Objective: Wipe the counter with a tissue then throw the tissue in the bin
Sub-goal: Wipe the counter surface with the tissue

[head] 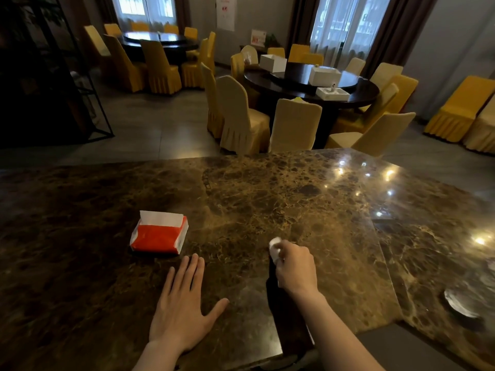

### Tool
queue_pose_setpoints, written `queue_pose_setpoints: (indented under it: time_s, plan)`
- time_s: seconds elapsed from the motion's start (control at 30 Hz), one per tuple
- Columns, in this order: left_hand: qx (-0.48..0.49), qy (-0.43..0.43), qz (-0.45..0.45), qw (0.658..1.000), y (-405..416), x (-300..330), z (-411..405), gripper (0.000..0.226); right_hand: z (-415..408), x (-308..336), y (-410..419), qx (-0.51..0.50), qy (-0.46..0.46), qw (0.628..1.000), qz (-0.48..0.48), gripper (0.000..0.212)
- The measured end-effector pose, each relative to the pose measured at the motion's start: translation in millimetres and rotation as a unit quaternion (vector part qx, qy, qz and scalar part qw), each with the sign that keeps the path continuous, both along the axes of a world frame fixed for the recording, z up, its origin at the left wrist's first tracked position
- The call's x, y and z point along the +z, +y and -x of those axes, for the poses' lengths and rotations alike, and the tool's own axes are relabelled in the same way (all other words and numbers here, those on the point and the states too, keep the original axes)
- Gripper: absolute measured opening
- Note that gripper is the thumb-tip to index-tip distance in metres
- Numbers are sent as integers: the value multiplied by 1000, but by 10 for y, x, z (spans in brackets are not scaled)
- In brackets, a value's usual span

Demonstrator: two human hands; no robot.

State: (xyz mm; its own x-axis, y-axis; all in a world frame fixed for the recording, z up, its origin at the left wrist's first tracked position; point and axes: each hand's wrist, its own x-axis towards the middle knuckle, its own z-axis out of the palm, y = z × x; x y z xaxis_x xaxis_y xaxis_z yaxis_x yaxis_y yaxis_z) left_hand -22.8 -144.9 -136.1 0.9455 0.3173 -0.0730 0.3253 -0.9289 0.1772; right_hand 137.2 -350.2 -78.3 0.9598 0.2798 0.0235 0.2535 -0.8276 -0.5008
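The counter (281, 194) is polished brown marble and fills the lower half of the head view. My right hand (296, 269) is closed around a crumpled white tissue (274, 249) and holds it against the counter near the middle. My left hand (182, 303) lies flat on the marble, palm down, fingers spread, holding nothing. A red and white tissue pack (159, 234) with a sheet sticking up sits just beyond my left hand. No bin is in view.
A small glass dish (459, 303) sits on the counter at the lower right. Beyond the counter's far edge stand round dark dining tables (308, 81) ringed by yellow-covered chairs (294, 127). A dark metal rack (80, 89) stands at the left.
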Motion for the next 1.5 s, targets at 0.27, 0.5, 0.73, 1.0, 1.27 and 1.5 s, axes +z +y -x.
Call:
queue_pose_setpoints:
  time_s: [0.27,0.5,0.73,1.0,1.27,1.5]
  plan:
    - [-3,17,-16,1000,-3,18,-27,109,595,-92,814,159,-46,986,17,27]
    - [2,-5,8,1000,4,-14,-14,110,182,-72,224,136,-88,985,62,21]
    - [7,-3,-6,1000,7,-24,-34,111,114,-65,344,1,-70,997,43,15]
    - [3,-3,0,1000,7,-2,-16,112,322,-126,395,186,-83,976,75,23]
    - [1,-18,0,1000,-23,34,8,108,-15,-53,47,-32,-40,996,72,30]
    - [1,-18,-1,1000,-16,16,7,109,-86,-34,-51,63,16,998,10,35]
